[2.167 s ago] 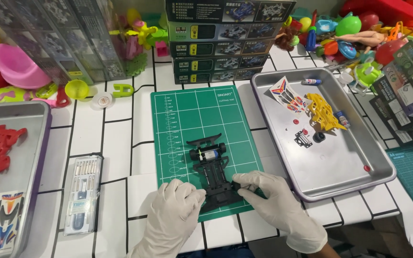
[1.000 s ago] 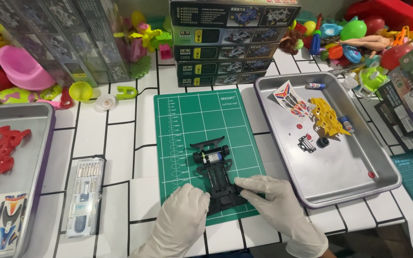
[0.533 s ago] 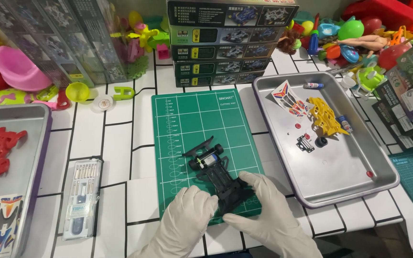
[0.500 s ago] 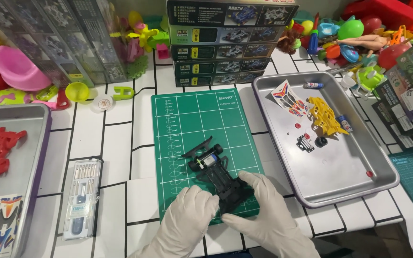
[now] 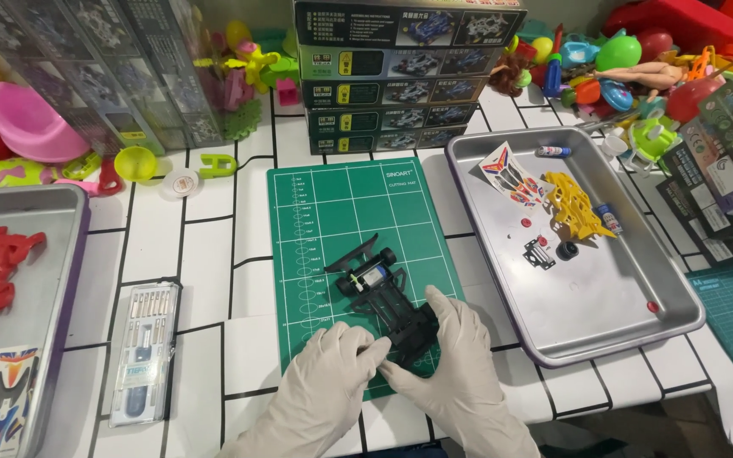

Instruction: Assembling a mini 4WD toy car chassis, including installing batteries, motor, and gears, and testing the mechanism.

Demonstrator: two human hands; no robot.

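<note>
Chassis (image 5: 388, 301) diagonal, wing end up-left.

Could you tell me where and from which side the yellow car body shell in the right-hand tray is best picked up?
Probably across its narrow flanks, from above: the yellow car body shell lies flat in the steel tray, long, with stickers close alongside.

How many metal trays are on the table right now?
2. One metal tray lies right of the green cutting mat, holding small parts; the other tray sits at the left edge, partly cut off by the frame.
</note>
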